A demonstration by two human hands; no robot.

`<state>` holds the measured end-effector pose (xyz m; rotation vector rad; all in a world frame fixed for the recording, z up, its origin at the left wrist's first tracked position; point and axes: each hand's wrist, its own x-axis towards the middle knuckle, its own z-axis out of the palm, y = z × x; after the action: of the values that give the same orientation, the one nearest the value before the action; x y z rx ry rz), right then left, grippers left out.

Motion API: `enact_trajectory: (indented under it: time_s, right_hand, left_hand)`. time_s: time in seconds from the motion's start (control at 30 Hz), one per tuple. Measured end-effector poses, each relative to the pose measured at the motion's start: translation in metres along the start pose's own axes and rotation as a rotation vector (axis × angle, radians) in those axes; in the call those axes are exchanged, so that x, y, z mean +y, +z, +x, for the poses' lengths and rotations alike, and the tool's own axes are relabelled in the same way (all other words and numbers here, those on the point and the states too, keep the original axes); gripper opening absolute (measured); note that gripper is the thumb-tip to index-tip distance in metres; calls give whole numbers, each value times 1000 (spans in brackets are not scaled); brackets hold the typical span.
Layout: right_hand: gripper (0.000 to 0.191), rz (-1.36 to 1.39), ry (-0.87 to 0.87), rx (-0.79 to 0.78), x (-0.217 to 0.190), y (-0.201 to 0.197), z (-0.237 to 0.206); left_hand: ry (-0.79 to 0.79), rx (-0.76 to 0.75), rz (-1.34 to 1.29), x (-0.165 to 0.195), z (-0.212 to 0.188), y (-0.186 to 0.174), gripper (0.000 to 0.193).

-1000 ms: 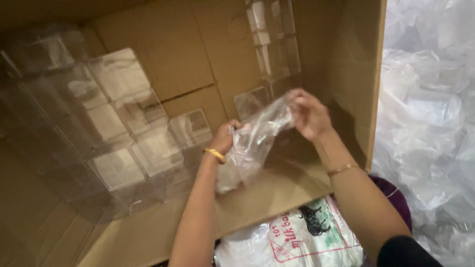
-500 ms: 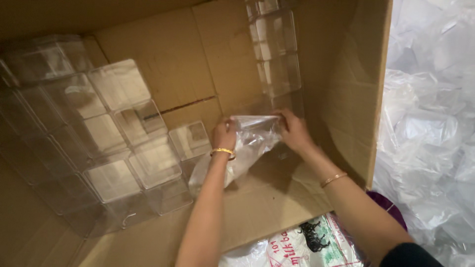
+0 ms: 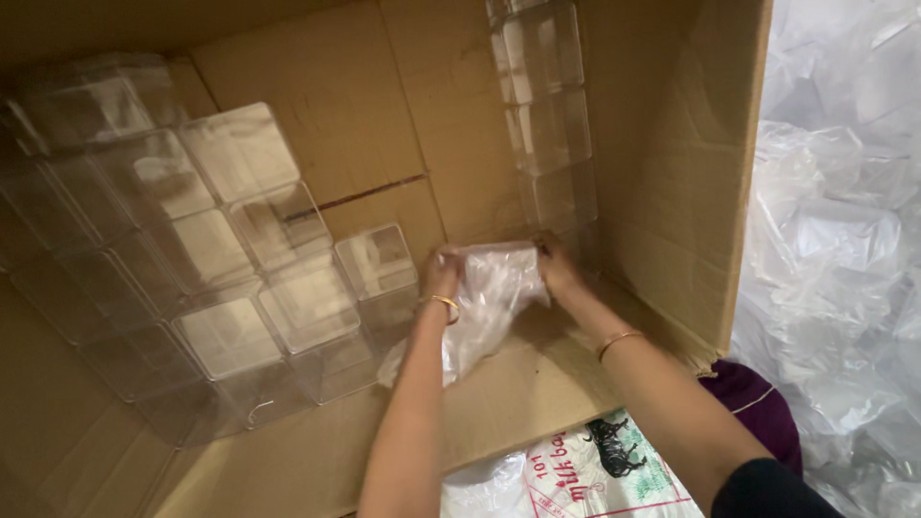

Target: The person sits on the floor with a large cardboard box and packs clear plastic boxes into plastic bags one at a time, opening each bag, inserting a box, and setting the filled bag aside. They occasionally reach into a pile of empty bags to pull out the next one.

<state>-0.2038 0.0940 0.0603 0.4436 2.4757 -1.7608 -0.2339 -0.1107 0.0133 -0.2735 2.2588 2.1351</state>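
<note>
1. Left hand [image 3: 441, 273]: reaches into the large cardboard box [image 3: 672, 221], fingers curled closed on the left edge of a clear plastic bag [image 3: 489, 307]. A gold bangle [image 3: 446, 305] sits at the wrist.

2. Right hand [image 3: 556, 271]: also inside the box, fingers closed on the bag's upper right edge. A thin gold bracelet [image 3: 619, 341] lies further up the forearm.

3. Clear plastic bag: held between both hands, low against the back wall of the box, near the right rear corner. Its upper part is stretched between the hands; the loose lower end hangs down to the box floor by the left forearm. Whether anything is inside it cannot be told.

4. Clear square containers, left group [image 3: 221, 269]: stacked in stepped rows filling the left side of the box. The nearest one [image 3: 376, 261] stands just beside the left hand.

5. Clear containers, right column [image 3: 549, 125]: stacked one on another against the back wall, directly above the right hand.

6. Outside the box: a white printed bag [image 3: 604, 470] lies below the box edge between the forearms; a purple cloth [image 3: 758, 408] lies beside the right arm; crumpled clear plastic sheeting [image 3: 844, 240] fills the right of the view.
</note>
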Motion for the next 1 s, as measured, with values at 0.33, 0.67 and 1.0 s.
enact_trajectory:
  time_s: [0.33,0.67,1.0]
  right_hand:
    - [50,508,8,-660,-18,-33,-31]
    - [49,-49,-156,-520,-89,-94,-32]
    - [38,-242,-446,-183,-88,-105,9]
  left_hand:
    - [263,-123,488,31,11,9,65]
    - [193,-283,583,20,-29,11,51]
    - [149,-285,961,26,-48,30,35]
